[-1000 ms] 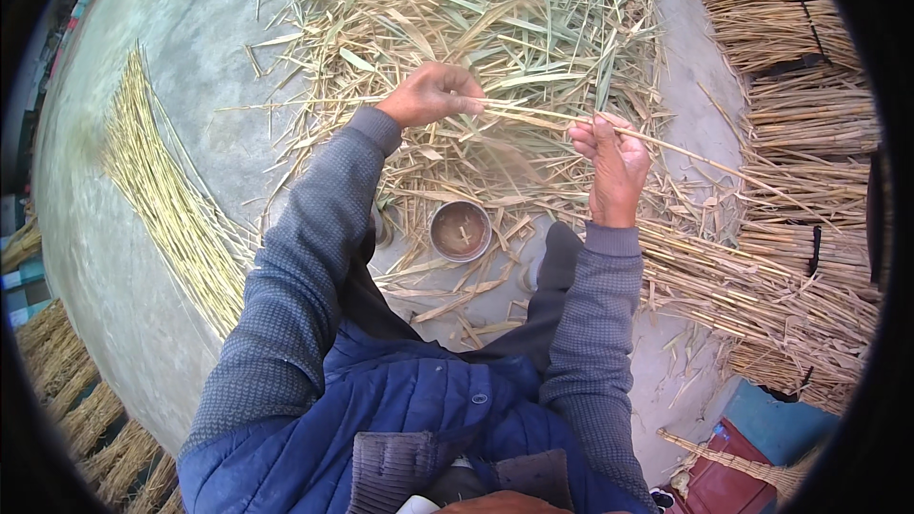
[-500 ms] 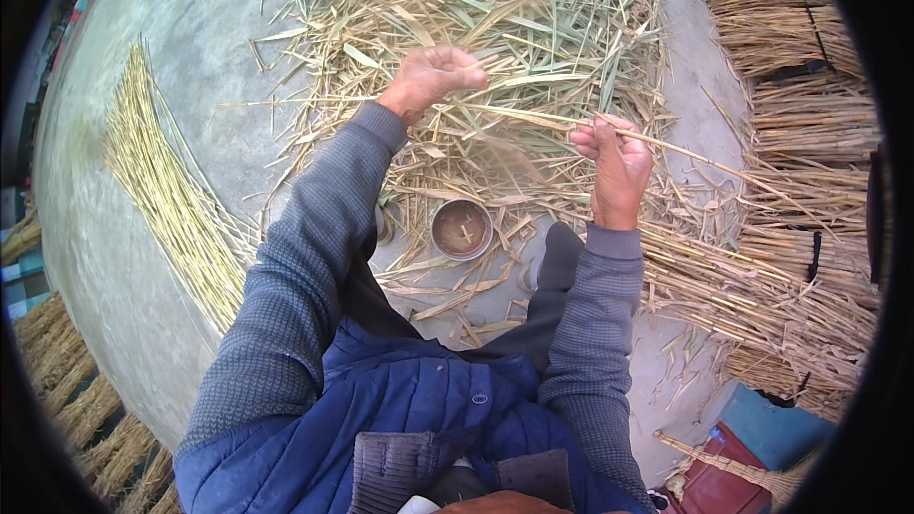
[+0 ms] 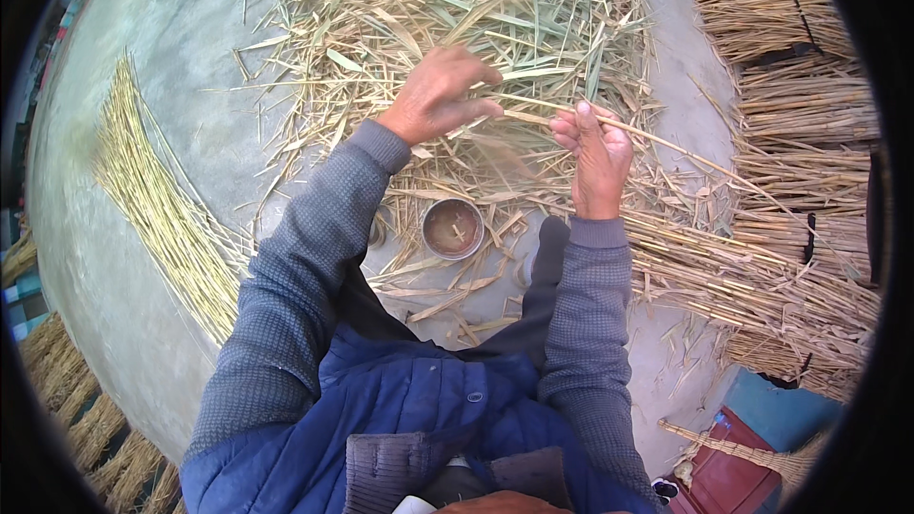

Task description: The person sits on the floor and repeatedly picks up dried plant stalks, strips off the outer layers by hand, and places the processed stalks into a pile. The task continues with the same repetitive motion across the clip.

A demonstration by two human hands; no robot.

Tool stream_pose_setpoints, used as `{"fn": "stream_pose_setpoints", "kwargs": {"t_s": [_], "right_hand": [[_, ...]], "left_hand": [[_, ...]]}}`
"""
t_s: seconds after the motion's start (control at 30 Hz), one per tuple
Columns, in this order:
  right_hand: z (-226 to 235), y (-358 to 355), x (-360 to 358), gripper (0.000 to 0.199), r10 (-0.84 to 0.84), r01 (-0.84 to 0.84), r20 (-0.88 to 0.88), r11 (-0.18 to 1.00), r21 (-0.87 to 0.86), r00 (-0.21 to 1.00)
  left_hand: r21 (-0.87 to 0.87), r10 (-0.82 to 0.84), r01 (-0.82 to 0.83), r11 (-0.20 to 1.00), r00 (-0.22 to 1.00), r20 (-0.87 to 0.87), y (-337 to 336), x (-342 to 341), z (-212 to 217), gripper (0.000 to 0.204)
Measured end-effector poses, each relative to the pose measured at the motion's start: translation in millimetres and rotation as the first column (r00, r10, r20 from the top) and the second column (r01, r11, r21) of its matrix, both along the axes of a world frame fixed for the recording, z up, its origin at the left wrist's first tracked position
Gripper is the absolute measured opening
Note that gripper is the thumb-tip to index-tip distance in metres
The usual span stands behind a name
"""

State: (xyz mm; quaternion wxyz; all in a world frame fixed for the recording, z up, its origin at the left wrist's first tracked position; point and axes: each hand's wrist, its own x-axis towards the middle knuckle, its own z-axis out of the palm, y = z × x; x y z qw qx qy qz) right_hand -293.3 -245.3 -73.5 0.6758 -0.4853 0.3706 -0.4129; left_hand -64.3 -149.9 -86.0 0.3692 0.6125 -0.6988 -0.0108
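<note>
Above the leaf litter, my right hand [image 3: 600, 160] grips a long thin reed stalk [image 3: 681, 145] between thumb and fingers. The stalk slants from the middle down to the right, toward the bundles. At its left end is my left hand [image 3: 440, 97], thumb and fingers spread apart; whether they touch the stalk I cannot tell. A strip of dry leaf hangs along the stalk between both hands. Below them, a round metal bowl [image 3: 452, 229] with brownish contents stands on the ground between my feet.
Loose stripped leaves [image 3: 495, 9] form a wide pile ahead. A sheaf of pale, bare stalks [image 3: 162, 190] lies at left. Unstripped reeds [image 3: 733, 276] lie at right, beside tied bundles [image 3: 800, 114]. A dark red object [image 3: 728, 471] is at lower right.
My left hand's fingers have spread from a more closed shape. My right hand keeps its grip on the stalk. The whole view has shifted slightly.
</note>
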Motion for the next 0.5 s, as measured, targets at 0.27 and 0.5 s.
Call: {"fn": "stream_pose_setpoints", "kwargs": {"t_s": [0.27, 0.5], "right_hand": [[12.6, -21.1, -22.1, 0.031, -0.144, 0.144, 0.004, 0.989, -0.047, 0.990], [5.1, 3.1, 2.0, 0.030, 0.018, -0.018, -0.005, 0.997, -0.070, 1.000]], "left_hand": [[0.251, 0.135, -0.175, 0.952, 0.977, 0.167, 16.1, 48.7, 5.3, 0.014], [-0.081, 0.072, -0.073, 0.994, 0.997, -0.011, -8.7, -11.0, -0.7, 0.025]]}}
